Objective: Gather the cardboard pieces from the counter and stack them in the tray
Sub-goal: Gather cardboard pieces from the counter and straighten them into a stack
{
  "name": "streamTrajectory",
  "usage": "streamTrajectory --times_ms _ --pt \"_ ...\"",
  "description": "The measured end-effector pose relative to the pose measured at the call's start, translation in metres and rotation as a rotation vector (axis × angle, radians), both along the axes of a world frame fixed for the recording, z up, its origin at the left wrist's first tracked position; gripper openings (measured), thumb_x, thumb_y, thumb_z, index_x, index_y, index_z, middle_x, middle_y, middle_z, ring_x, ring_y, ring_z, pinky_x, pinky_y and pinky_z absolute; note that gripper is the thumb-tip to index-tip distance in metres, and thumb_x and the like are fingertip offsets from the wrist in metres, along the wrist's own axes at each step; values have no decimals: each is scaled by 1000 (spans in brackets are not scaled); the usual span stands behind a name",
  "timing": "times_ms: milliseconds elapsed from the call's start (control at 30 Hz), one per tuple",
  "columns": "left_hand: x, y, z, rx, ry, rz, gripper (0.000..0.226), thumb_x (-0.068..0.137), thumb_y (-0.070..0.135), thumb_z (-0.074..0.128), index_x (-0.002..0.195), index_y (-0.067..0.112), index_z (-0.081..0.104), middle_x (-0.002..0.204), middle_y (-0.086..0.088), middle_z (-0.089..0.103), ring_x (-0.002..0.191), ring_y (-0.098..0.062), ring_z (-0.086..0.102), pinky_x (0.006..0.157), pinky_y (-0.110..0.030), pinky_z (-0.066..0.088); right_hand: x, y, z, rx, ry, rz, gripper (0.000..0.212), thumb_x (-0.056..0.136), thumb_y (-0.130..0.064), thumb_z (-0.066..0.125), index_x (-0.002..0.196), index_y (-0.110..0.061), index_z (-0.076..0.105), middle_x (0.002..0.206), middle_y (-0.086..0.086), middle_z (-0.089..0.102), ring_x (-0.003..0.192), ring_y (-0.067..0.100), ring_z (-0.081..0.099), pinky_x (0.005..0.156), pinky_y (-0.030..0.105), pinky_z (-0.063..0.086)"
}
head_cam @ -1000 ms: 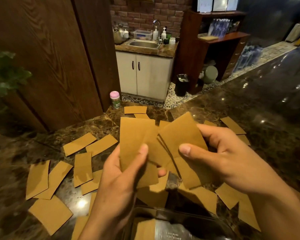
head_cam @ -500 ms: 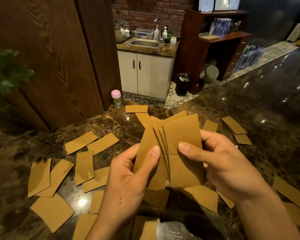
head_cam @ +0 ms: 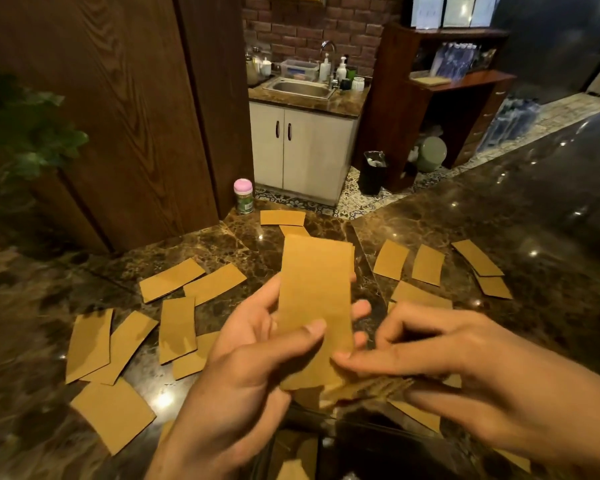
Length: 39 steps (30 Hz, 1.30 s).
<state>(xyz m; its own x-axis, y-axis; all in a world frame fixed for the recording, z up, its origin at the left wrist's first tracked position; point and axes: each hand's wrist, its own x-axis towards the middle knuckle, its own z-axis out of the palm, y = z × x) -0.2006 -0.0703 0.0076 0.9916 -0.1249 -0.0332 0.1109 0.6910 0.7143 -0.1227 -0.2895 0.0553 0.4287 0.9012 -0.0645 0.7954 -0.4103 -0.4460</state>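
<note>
Where marble counter [head_cam: 499, 216] gleams, cardboard pieces [head_cam: 174, 279] lie scattered.

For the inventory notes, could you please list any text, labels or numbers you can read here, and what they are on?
None can be read.
Pink-lidded jar: green label, too small and blurred.
Framed sheets on the shelf: print too small.
Cardboard stack in the left hand: blank.

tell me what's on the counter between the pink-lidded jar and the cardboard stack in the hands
In the head view, two loose cardboard pieces lie on the marble counter between the pink-lidded jar and the held stack; the nearer is partly hidden behind it.
</note>
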Motion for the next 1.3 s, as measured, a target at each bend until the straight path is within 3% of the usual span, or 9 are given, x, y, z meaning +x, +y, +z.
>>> streamTrajectory --times_ms 167,267,367,533,700,867,1000,1167,1300 --pt "-1 -1 -2 361 -58 50 47 88 -5 61 125 24 64 116 -20 71 100 -40 70 83 -48 59 5 -5 11 420 552 -134 20 91 -28 69 109 -25 77 118 -10 64 97 21 68 78 28 61" --pt "-2 -2 -2 556 -89 -7 41 89 -6 62 119 22 67 104 -18 74 94 -38 72 79 -44 61 13 1 16 532 541 -250 21 95 -20 67 114 -22 76 132 -7 64 110 19 70 78 35 65" --pt "-1 0 1 679 -118 48 33 82 -2 71 104 24 73 97 -9 76 85 -30 75 72 -35 62 18 11 21 450 532 -239 27 92 -17 62 117 -19 73 111 8 73 101 28 72 83 41 64" --pt "3 12 -9 596 -78 301 37 63 14 90 95 19 72 94 -8 75 78 -31 75 62 -27 59 17 9 12 517 526 -332 24 95 -24 61 117 -27 70 107 1 73 100 18 72 84 31 63" --pt "14 3 -4 415 -48 457 25 75 14 75 99 10 70 84 -13 77 71 -18 72 56 -22 55 4 23 -14 449 609 -373 23 91 -38 58 112 -39 68 103 -12 73 95 4 71 78 15 57" --pt "24 -22 -6 497 73 438 54 79 65 55 85 14 72 86 -19 72 79 -32 70 74 -47 60 -24 57 -43 729 836 -529 33 99 -32 56 131 -31 56 110 -7 74 100 8 72 76 24 61" --pt "28 -22 -8 250 82 314 49 74 54 55 91 14 78 93 -12 78 85 -20 75 73 -30 62 -28 77 -62 569 381 -629 43 95 -64 39 134 -48 34 130 -14 47 122 6 51 103 36 51" --pt "28 -11 -14 54 -7 122 55 88 49 44 131 20 63 126 -11 69 116 -23 66 95 -34 54 -25 78 -70 453 73 -638 68 89 -74 27 146 -63 -9 163 -17 -9 153 4 -5 124 41 15" --pt "27 -10 -14 155 -52 100 62 85 39 60 145 37 43 122 -9 71 109 -24 69 89 -38 58 -26 78 -75 577 11 -621 68 85 -81 37 140 -67 -1 166 -10 -7 154 6 2 121 52 30"
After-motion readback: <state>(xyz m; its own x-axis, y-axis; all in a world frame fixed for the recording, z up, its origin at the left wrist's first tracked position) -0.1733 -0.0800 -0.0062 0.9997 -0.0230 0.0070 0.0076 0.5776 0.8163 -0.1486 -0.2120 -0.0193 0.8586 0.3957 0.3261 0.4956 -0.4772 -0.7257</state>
